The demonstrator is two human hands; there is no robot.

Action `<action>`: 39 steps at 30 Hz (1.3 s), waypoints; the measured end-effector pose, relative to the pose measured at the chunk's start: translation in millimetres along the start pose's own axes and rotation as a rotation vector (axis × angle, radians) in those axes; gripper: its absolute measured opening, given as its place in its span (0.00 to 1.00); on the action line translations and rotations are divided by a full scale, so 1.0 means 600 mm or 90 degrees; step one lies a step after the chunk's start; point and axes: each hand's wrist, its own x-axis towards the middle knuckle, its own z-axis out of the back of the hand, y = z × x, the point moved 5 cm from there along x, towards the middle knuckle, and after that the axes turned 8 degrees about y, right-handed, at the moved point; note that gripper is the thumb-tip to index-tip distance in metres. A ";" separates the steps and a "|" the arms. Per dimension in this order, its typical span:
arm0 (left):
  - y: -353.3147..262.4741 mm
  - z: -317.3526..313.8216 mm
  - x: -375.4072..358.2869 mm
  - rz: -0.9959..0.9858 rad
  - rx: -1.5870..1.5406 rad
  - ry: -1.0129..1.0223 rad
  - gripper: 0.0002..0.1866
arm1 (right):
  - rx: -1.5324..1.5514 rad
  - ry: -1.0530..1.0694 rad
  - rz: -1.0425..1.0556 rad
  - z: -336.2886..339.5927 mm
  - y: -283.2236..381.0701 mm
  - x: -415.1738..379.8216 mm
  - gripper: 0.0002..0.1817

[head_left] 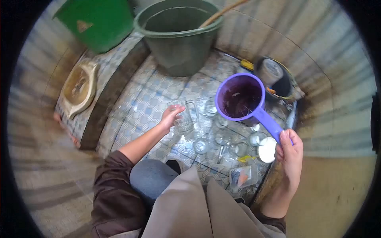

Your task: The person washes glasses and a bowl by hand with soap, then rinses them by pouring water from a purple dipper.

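The left hand (pixel 172 118) has its fingers wrapped round the side of a clear glass mug (pixel 184 122), close to the middle of the view, with the mug's handle at about three o'clock. The right hand (pixel 289 152) has its fingers closed round the handle end of a purple dipper (pixel 258 114), whose cup is at two o'clock. I can't tell if the mug touches the floor (pixel 131 103), or how much is in the dipper. Wet glass may be slippery, so a snug hold is best, not a hard squeeze. The dipper is held far from its cup, so a level wrist and slow tips should stop splashes and bumps. More glassware (pixel 201 145) sits from three to five o'clock, so knees and elbows should take care there. The floor has blue and grey tiles and looks shiny, maybe wet. A big dark green tub (pixel 178 55) with a stick (pixel 222 14) in it stands at twelve. Between nine and eleven, a tiled ledge (pixel 113 59) carries a beige bowl (pixel 94 77) and a bright green bucket (pixel 99 25). Streaky walls (pixel 309 51) stand close around.
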 end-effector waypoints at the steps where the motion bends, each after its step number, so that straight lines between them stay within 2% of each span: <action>1: 0.005 0.040 -0.030 -0.118 -0.010 -0.114 0.33 | 0.001 0.034 -0.008 -0.013 -0.008 0.008 0.12; 2: 0.013 0.079 -0.064 -0.233 -0.014 -0.230 0.33 | 0.020 0.036 -0.008 -0.022 -0.017 0.015 0.11; 3: 0.044 0.114 -0.079 -0.228 -0.023 -0.262 0.33 | 0.040 0.036 -0.011 -0.030 -0.025 0.021 0.11; 5: 0.091 0.194 -0.117 -0.467 0.046 -0.498 0.32 | 0.051 0.073 -0.017 -0.048 -0.041 0.035 0.11; 6: 0.110 0.230 -0.136 -0.489 0.131 -0.614 0.34 | 0.051 0.083 -0.011 -0.054 -0.046 0.041 0.11; 7: 0.121 0.254 -0.150 -0.481 0.128 -0.626 0.34 | 0.048 0.087 -0.004 -0.059 -0.050 0.046 0.11; 9: 0.142 0.302 -0.179 -0.352 0.189 -0.803 0.36 | 0.041 0.087 -0.009 -0.066 -0.060 0.056 0.11; 10: 0.152 0.327 -0.179 -0.350 0.185 -0.802 0.36 | 0.020 0.104 -0.009 -0.072 -0.061 0.059 0.11; 12: 0.170 0.372 -0.191 -0.374 0.231 -0.933 0.37 | -0.011 0.120 -0.009 -0.079 -0.065 0.066 0.12; 20: 0.194 0.452 -0.205 -0.224 0.235 -1.060 0.39 | -0.026 0.135 0.011 -0.088 -0.077 0.085 0.12; 23: 0.191 0.468 -0.201 -0.252 0.216 -1.046 0.39 | -0.040 0.134 -0.002 -0.083 -0.080 0.086 0.12; 25: 0.204 0.486 -0.195 -0.340 0.177 -1.039 0.42 | -0.053 0.135 -0.012 -0.077 -0.078 0.084 0.12; 26: 0.216 0.494 -0.190 -0.268 0.178 -1.071 0.44 | -0.086 0.157 -0.013 -0.076 -0.076 0.083 0.12; 27: 0.214 0.477 -0.180 -0.270 0.177 -1.065 0.44 | -0.117 0.181 -0.013 -0.075 -0.073 0.082 0.12; 29: 0.224 0.408 -0.178 -0.114 0.155 -1.271 0.42 | -0.156 0.179 -0.013 -0.067 -0.068 0.078 0.13; 31: 0.223 0.323 -0.145 -0.229 0.314 -1.110 0.39 | -0.407 0.194 0.030 -0.065 -0.058 0.073 0.13; 32: 0.208 0.261 -0.122 -0.355 0.350 -0.927 0.35 | -0.460 0.202 0.036 -0.072 -0.048 0.069 0.13; 33: 0.185 0.189 -0.101 -0.393 0.282 -0.685 0.34 | -0.461 0.197 0.034 -0.071 -0.050 0.065 0.13; 34: 0.192 0.135 -0.067 -0.348 0.482 -0.471 0.34 | -0.503 0.203 0.046 -0.073 -0.053 0.061 0.13; 35: 0.173 0.059 -0.053 -0.338 0.500 -0.205 0.36 | -0.545 0.211 0.059 -0.075 -0.053 0.058 0.13; 37: 0.187 -0.022 -0.024 -0.321 0.526 0.065 0.41 | -0.582 0.211 0.035 -0.076 -0.050 0.053 0.13; 39: 0.199 -0.051 -0.008 -0.318 0.483 0.090 0.44 | -0.603 0.215 0.043 -0.073 -0.054 0.047 0.13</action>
